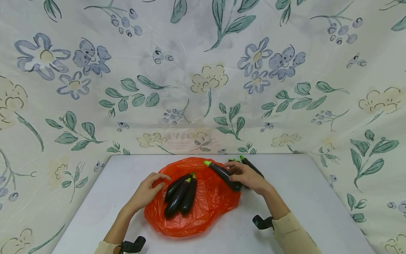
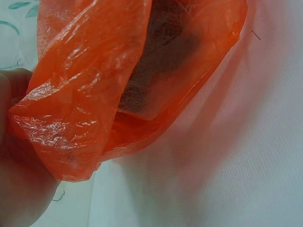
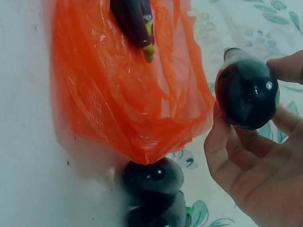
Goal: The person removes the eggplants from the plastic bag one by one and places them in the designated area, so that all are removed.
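Note:
Three dark purple eggplants (image 1: 180,195) with green stem ends lie together on a crumpled red plastic bag (image 1: 209,204). My left hand (image 1: 147,190) pinches the bag's left edge, and the left wrist view shows the thin plastic (image 2: 71,118) running into that hand. Over the right side of the bag, my right hand (image 1: 248,178) holds another eggplant (image 1: 223,175) between thumb and fingers. Its rounded end (image 3: 248,92) faces the camera in the right wrist view, raised off the table. More eggplants (image 3: 154,177) lie just right of the bag, partly hidden behind that hand in the head view.
The bag rests on a white table (image 1: 288,208) whose back edge meets a hanging floral cloth (image 1: 206,120). One loose eggplant (image 1: 251,165) lies near that back edge, beyond the right hand. Each wrist wears a small black camera (image 1: 263,222).

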{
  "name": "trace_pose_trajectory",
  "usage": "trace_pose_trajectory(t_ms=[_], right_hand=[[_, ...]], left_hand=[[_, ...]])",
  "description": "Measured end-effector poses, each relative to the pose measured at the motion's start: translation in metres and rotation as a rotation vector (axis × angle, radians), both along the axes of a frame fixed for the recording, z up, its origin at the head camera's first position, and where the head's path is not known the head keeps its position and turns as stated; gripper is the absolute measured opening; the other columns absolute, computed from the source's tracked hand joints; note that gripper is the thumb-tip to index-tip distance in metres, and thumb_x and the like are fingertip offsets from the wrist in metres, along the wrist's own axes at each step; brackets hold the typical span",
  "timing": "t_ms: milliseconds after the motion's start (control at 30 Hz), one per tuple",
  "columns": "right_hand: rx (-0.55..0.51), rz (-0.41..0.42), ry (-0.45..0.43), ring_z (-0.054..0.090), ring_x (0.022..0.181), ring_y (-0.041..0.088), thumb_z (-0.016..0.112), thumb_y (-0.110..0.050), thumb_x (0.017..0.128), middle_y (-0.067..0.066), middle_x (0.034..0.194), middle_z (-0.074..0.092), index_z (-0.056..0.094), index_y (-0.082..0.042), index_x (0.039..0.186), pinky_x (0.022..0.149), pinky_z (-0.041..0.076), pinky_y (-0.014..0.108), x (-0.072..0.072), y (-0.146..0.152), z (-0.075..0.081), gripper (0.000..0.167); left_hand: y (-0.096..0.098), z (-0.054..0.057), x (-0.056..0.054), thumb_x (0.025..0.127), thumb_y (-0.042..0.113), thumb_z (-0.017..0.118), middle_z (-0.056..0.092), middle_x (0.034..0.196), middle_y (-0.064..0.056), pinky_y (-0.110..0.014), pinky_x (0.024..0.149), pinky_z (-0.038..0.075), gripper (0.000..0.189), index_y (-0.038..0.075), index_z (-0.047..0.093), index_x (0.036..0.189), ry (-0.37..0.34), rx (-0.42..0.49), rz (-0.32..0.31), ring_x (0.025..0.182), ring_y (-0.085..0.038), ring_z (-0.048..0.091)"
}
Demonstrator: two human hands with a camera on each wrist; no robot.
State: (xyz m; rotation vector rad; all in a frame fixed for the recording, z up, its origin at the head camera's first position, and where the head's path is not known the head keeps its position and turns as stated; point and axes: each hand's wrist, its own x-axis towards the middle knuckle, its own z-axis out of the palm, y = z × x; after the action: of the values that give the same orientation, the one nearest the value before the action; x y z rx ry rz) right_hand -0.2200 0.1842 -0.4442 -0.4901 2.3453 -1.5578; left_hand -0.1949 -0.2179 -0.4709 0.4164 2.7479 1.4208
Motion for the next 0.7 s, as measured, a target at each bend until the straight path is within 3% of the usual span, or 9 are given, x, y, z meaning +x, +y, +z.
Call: trace_pose_trajectory(t_ms=[467,700], right_hand=[[-0.057,-0.085,-0.009,0.056,0.113,0.032,0.065,-0.020,0.092,0.017,0.132,0.057,0.055,-0.012,0.139,0.092,0.052,0.040,-0.004,0.010,-0.001,0.050],[-0.076,-0.156,-0.003,0.057,0.112,0.034,0.062,-0.016,0.093,0.019,0.134,0.057,0.055,-0.012,0.139,0.096,0.052,0.047,-0.006,0.018,-0.005,0.047]], left_hand=[[0.000,0.002,0.001,0.100,0.006,0.055,0.057,0.113,-0.008,-0.051,0.096,0.050,0.024,0.017,0.068,0.116,-0.002,0.005,0.001,0.105,-0.027,0.053],[-0.001,0.004,0.002,0.101,0.009,0.056,0.056,0.115,-0.008,-0.053,0.098,0.050,0.022,0.017,0.068,0.118,-0.016,0.009,0.012,0.106,-0.027,0.053]])
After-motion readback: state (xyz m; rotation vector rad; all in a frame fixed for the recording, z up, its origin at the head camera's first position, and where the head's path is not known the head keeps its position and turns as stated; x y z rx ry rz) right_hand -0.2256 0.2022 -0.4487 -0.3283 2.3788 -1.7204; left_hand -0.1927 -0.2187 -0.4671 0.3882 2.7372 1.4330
